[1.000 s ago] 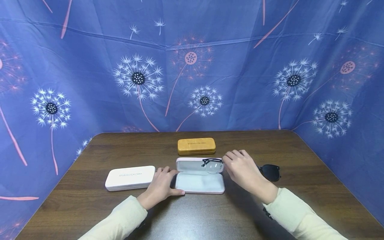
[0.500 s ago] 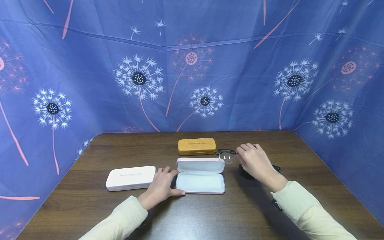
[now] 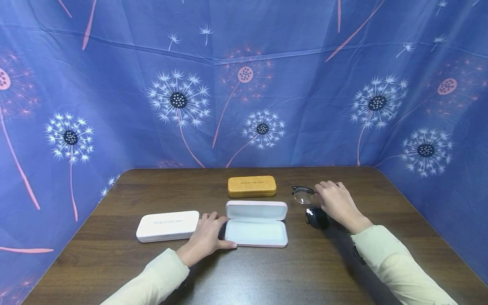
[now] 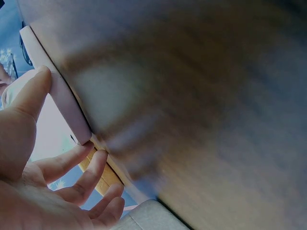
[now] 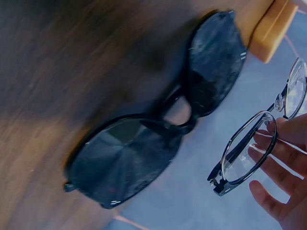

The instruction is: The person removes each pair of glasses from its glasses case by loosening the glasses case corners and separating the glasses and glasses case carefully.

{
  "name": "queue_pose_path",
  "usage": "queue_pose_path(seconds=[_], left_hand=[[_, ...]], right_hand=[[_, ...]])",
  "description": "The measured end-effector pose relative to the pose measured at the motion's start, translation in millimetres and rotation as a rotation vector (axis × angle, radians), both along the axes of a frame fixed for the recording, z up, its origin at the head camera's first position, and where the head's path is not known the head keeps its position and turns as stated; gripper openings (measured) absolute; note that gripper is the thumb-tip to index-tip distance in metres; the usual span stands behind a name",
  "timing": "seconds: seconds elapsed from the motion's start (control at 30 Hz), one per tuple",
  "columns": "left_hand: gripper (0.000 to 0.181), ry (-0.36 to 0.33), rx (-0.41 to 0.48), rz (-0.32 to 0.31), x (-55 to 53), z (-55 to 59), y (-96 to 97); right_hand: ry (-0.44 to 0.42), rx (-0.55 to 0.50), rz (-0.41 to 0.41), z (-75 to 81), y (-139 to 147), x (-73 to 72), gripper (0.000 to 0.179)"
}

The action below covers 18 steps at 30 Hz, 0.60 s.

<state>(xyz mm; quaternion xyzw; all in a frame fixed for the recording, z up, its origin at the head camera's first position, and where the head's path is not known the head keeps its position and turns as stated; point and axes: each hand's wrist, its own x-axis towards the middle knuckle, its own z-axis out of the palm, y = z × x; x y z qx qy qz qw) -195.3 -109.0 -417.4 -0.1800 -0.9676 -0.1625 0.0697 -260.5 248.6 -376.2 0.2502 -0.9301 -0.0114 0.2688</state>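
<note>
My left hand (image 3: 206, 233) holds the left end of an opened pale pink glasses case (image 3: 256, 234). In the left wrist view the thumb lies on the wall of the pink case (image 4: 64, 103) and a fingertip touches its corner. Clear-lensed eyeglasses (image 3: 303, 187) with a dark upper frame are pinched in my right hand (image 3: 339, 205), right of the case. The right wrist view shows the fingers at one lens of these eyeglasses (image 5: 217, 184). Just below that hand, dark sunglasses (image 3: 317, 218) lie on the table, partly covered by it in the head view.
A closed white glasses case (image 3: 167, 226) lies left of my left hand. Behind the pink case sits a closed mustard-yellow case (image 3: 252, 186). The brown wooden table (image 3: 267, 279) ends at a blue curtain (image 3: 305, 84) with a dandelion print.
My right hand has carried the eyeglasses from in front of the pink case's lid to the right, over by the sunglasses. The left hand stays at the pink case.
</note>
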Motion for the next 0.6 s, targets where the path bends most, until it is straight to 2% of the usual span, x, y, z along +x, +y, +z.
queue_pose_path(seconds=[0.6], left_hand=[[0.072, -0.008, 0.008, -0.008, 0.9, 0.9, -0.4]], right_hand=[[-0.059, 0.059, -0.079, -18.9, 25, -23.5, 0.009]])
